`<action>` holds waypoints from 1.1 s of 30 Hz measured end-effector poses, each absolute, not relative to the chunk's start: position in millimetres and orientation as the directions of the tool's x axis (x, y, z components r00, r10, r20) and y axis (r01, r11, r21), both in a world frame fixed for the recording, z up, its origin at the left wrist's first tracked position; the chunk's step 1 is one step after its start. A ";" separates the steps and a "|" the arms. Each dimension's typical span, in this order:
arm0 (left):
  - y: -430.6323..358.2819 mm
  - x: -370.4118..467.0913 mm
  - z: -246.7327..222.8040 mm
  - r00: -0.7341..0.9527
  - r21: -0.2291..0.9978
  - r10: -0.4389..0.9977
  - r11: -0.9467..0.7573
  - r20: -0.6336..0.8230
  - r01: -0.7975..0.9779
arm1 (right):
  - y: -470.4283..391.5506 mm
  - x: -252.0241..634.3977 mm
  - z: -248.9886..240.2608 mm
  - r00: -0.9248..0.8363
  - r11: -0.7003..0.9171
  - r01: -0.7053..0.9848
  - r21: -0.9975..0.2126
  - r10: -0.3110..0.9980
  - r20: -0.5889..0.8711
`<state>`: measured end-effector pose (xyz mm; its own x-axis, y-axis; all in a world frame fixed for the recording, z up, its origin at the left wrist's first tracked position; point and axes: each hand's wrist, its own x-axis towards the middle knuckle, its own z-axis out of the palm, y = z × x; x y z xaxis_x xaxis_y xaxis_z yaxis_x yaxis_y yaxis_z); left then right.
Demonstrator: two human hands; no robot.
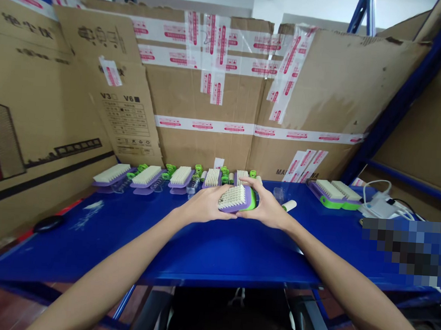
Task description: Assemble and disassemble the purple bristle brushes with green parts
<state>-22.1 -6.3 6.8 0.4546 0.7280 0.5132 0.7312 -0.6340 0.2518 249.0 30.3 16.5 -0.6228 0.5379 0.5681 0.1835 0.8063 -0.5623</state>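
Between my two hands, above the middle of the blue table, is a scrub brush (pixel 234 198) with cream bristles, a purple body and a green part on its right. My left hand (pixel 203 204) grips its left end, and my right hand (pixel 266 205) has its fingers curled round the right end. The bristles face up and toward me; the underside is hidden. Behind my hands, a row of several similar purple brushes (pixel 147 176) lies bristles up, with green and clear pieces beside them. A white cylindrical piece (pixel 290 205) rests just right of my right hand.
Two more brushes (pixel 333 192) with green edges lie side by side at the back right, near a white adapter (pixel 380 207) with cables. Cardboard walls (pixel 210 94) enclose the blue table (pixel 233 255). A black oval object (pixel 48 223) sits at the left edge.
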 end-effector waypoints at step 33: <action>-8.4 -14.9 -3.3 0.463 0.054 0.518 -0.706 0.720 0.706 | 18.1 244.4 12.8 -0.470 0.863 0.100 -0.496 0.480 0.740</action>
<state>-14.9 -8.4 -3.3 0.4627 0.5176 0.7198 0.7062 -0.7059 0.0536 244.4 18.1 12.8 -0.4701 0.4804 0.7404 0.1005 0.8626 -0.4959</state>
